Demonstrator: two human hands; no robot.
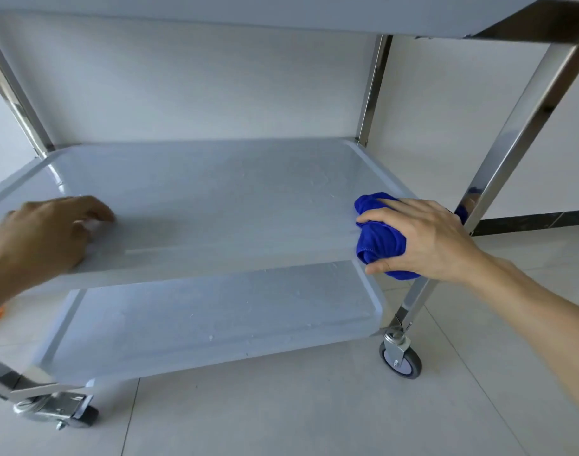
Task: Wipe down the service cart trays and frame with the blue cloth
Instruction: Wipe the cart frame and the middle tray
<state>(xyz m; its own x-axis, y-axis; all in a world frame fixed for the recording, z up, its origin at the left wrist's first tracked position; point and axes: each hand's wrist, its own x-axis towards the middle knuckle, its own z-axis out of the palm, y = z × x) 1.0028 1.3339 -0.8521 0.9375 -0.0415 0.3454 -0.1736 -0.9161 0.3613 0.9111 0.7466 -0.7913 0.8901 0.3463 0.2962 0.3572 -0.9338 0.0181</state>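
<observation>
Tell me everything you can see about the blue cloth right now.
The blue cloth is a vivid royal-blue rag that looks like soft microfibre, with a stitched hem showing near its lower edge. It is bunched into a wad, not spread flat. It sits at the right front corner of the middle tray, against the tray's rim and close to the steel upright. The right hand grips it from above, fingers and thumb curled round it, hiding part of it.

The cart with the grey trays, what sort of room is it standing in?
Probably a plain indoor utility or service room; I can't tell more. The cart stands on pale floor tiles against a bare white wall with a dark skirting strip.
</observation>
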